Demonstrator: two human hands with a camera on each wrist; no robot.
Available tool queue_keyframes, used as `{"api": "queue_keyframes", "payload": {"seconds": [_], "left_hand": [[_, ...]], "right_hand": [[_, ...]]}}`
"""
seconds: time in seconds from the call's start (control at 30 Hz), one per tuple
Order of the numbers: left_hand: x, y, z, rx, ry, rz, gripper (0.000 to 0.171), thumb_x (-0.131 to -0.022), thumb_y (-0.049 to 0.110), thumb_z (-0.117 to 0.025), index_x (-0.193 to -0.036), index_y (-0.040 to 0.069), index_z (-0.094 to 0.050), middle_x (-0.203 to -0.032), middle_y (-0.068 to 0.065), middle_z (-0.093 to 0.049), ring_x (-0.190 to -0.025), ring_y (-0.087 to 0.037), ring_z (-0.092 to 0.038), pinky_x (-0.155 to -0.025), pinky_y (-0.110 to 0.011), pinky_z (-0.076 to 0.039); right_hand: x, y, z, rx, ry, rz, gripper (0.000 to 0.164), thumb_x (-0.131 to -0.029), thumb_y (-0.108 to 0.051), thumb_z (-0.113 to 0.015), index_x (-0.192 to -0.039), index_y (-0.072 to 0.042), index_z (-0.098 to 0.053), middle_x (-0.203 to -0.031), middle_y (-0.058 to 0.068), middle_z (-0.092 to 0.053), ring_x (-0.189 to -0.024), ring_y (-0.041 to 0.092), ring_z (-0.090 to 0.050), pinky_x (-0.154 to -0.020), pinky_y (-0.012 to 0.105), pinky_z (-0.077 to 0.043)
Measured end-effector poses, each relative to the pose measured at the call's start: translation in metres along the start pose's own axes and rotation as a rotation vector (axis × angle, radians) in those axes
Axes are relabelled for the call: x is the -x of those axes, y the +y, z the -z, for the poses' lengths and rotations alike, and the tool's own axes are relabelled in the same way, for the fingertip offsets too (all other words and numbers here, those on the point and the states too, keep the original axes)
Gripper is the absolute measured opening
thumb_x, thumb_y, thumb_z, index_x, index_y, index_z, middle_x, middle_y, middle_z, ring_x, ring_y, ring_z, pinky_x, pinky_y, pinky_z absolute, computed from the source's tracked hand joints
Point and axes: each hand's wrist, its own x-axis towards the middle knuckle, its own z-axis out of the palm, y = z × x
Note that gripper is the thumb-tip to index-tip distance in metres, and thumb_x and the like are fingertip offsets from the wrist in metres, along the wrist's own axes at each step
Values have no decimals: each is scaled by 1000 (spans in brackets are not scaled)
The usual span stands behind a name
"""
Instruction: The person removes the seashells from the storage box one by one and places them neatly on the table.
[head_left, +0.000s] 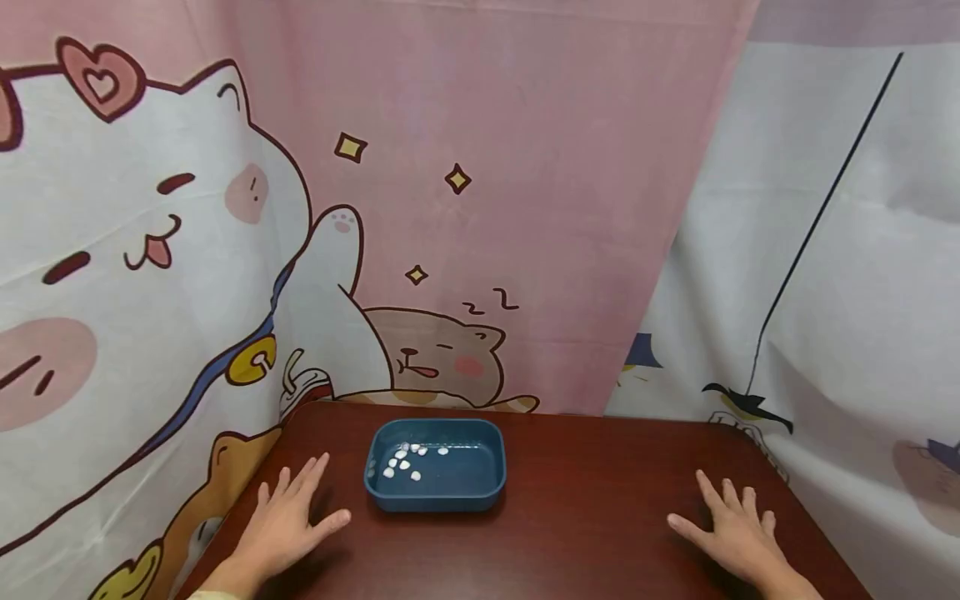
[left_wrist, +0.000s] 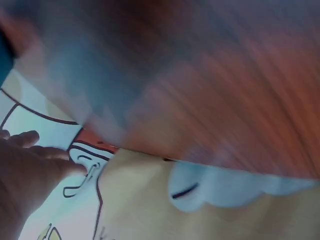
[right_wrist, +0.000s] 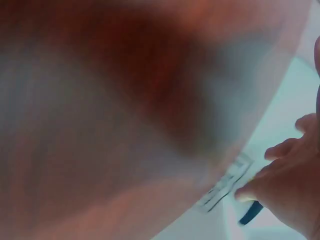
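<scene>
A blue rectangular tray [head_left: 435, 503] stands on the table, left of its middle. Several small white pieces [head_left: 416, 476] lie scattered over the tray's left half; their kind is too small to make out. My left hand [head_left: 283, 518] is spread over the table to the left of the tray, its thumb pointing toward it and nothing held. Far to the right, my right hand [head_left: 731, 529] is also spread, with no object at its fingers. Each wrist view shows part of its own hand, the left [left_wrist: 30, 175] and the right [right_wrist: 290, 180], with fingers extended.
The dark red-brown wooden table [head_left: 585, 500] reaches back to a pink and white cartoon curtain [head_left: 540, 208]. The curtain also hangs along the left and right sides. In both wrist views the tabletop is blurred.
</scene>
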Motion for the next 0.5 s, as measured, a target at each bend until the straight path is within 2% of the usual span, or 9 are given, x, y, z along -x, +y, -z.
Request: {"api": "queue_keyframes", "payload": {"seconds": [0.07,0.17,0.27,0.37,0.5], "left_hand": [[-4,7,3,58,-19,31,113,-91,84,-57,-170,11,-23,-168,-30,-38,-150,-68,-30,-115,-87,-21],[-11,22,5,132,-32,49,114,-92,80,-62,-171,10,-18,-166,-32,-41,-150,-64,-36,-118,-82,-25],[-18,38,0,152,-31,42,111,-94,72,-66,-171,10,-18,-162,-32,-47,-148,-60,-43,-119,-78,-31],[-23,52,-8,151,-9,37,109,-95,71,-66,-171,8,-20,-158,-30,-52,-143,-56,-52,-116,-75,-39],[-30,67,-17,168,20,34,107,-95,72,-65,-168,4,-27,-157,-28,-55,-139,-51,-58,-111,-71,-47]], "right_hand": [[-4,-23,3,-48,12,38,116,-97,-79,-55,-168,5,-15,-161,55,-10,-144,81,-4,-107,93,-11],[-11,-71,4,-123,56,142,110,-100,-71,-59,-167,7,-19,-165,48,-19,-150,72,-17,-113,87,-22],[-17,-131,1,-183,111,254,99,-101,-61,-65,-166,5,-28,-167,38,-33,-153,59,-34,-119,75,-33],[-22,-194,-5,-231,138,338,83,-102,-49,-70,-163,-1,-41,-164,26,-47,-151,47,-47,-120,65,-40],[-29,-272,-19,-249,100,440,64,-103,-40,-71,-156,-7,-53,-156,15,-59,-146,38,-56,-119,60,-44]]}}
